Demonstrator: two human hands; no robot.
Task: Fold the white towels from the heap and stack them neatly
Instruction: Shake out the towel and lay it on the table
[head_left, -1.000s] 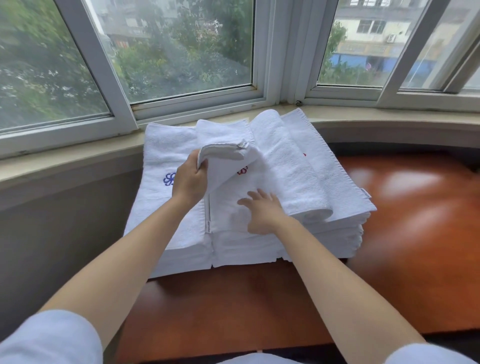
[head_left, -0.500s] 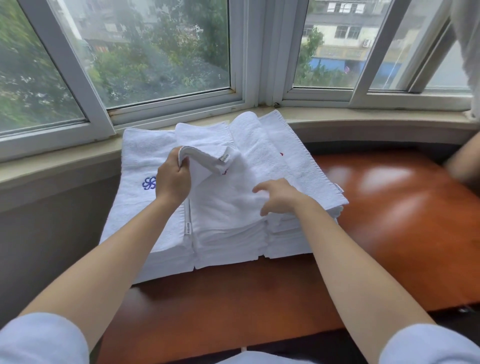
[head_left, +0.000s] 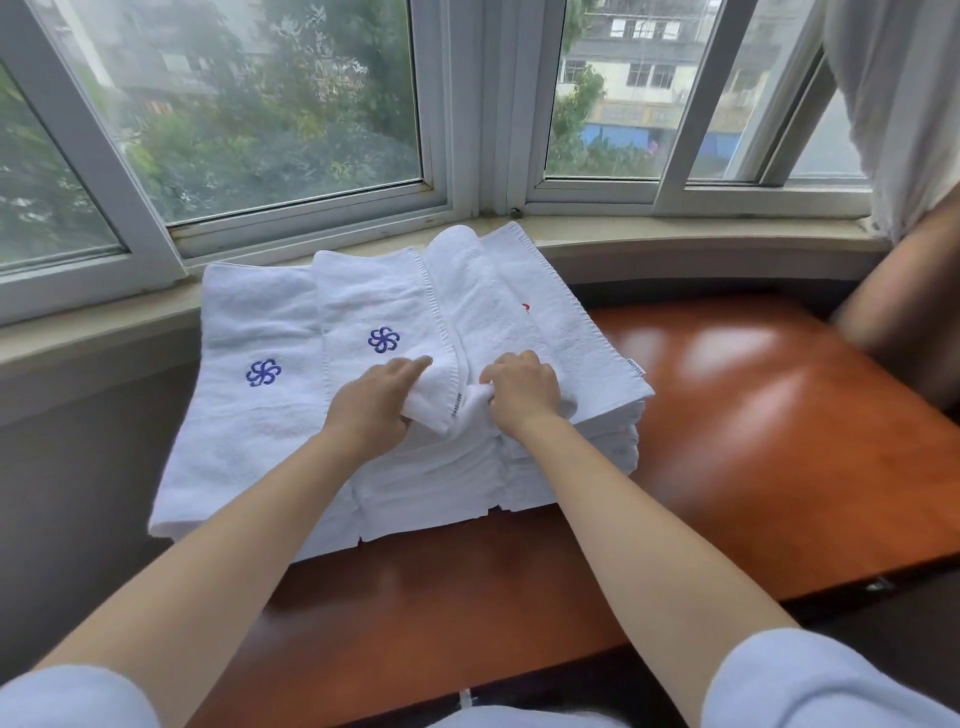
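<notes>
On the left of the wooden table (head_left: 727, 441), against the window sill (head_left: 104, 343), lie the stacked white towels (head_left: 249, 415), some showing a blue flower emblem (head_left: 264, 372). The left hand (head_left: 371, 408) pinches a bunched towel corner (head_left: 441, 400) atop the middle pile, index finger stretched out along it; the right hand (head_left: 522, 392), just beside, curls its fingers into the same fold. To do this well, I judge both hands should draw the hem flat and square it with the edges beneath before pressing down. The glossy reddish surface reflects the windows (head_left: 260, 104); at the far right another person's arm (head_left: 904, 296) rests near a pale curtain (head_left: 893, 104).
</notes>
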